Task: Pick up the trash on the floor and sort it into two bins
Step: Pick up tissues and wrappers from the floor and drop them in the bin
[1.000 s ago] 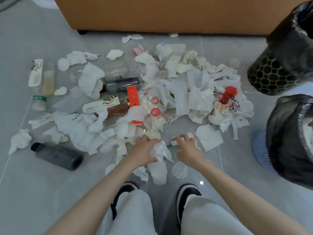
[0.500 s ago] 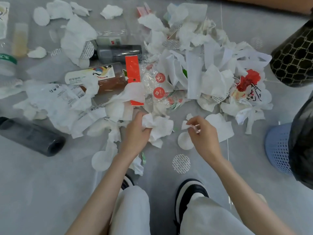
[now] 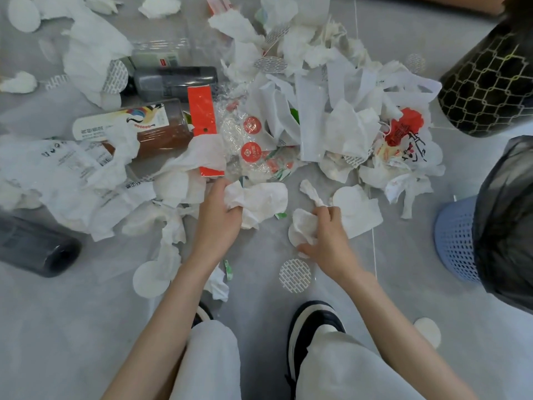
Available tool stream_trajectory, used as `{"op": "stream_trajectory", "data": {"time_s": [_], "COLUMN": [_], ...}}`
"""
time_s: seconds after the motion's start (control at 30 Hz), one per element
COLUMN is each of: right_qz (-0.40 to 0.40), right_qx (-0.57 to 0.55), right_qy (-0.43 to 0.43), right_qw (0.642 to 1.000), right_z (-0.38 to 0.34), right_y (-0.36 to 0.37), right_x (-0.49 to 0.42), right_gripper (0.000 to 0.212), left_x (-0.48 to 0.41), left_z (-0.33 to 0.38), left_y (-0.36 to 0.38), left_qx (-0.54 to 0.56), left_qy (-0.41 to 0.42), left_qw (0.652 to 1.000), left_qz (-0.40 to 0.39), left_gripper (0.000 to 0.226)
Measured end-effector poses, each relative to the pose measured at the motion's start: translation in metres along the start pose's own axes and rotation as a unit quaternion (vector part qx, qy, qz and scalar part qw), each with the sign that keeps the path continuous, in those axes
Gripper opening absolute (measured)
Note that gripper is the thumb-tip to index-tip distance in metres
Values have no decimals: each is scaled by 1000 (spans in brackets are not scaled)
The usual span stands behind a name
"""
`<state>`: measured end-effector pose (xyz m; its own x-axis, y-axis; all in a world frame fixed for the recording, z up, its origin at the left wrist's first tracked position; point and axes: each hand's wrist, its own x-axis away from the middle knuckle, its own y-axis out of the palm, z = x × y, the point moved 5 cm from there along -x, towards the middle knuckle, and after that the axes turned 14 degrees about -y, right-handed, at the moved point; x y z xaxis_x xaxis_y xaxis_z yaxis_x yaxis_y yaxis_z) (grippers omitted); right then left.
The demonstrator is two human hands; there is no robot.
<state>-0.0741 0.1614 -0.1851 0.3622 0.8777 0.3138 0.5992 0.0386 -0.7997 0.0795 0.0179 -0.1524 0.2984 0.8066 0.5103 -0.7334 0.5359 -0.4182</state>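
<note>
Entry: floor litter, tissues in both hands, two bins at right.

Left hand point(image 3: 219, 223) clenched round a crumpled white tissue point(image 3: 256, 202) at the near edge of the litter pile point(image 3: 317, 105); right hand point(image 3: 328, 235) curled round a smaller tissue wad point(image 3: 302, 226) just beside it, likely gathering like paper before one trip to a bin. Brown drink bottle point(image 3: 150, 131), grey bottle point(image 3: 176, 82) and dark bottle point(image 3: 37, 246) lay left on the tiled floor point(image 3: 86, 327), unsorted. Blue perforated bin point(image 3: 458, 241) with black liner stood near right; black lattice-patterned bin point(image 3: 484, 88) far right, both within reach.
</note>
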Motion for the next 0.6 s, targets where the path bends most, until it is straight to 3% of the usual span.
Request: {"op": "stream_trajectory", "data": {"time_s": [0.2, 0.4, 0.6], "right_qz": [-21, 176, 353], "right_qx": [-56, -240, -241], "right_qy": [20, 36, 30], "right_qw": [998, 954, 904], "right_z": [-6, -3, 6], "right_y": [-14, -93, -198], "right_x": [2, 15, 51], "right_gripper": [43, 38, 34], "left_x": [2, 3, 16], "left_z": [32, 92, 197], "left_y": [9, 37, 73], "left_qx": [23, 49, 51], "left_qy": [25, 42, 101], "left_qw": [999, 992, 971], "left_qz": [-34, -110, -213], "left_gripper": [20, 16, 21]}}
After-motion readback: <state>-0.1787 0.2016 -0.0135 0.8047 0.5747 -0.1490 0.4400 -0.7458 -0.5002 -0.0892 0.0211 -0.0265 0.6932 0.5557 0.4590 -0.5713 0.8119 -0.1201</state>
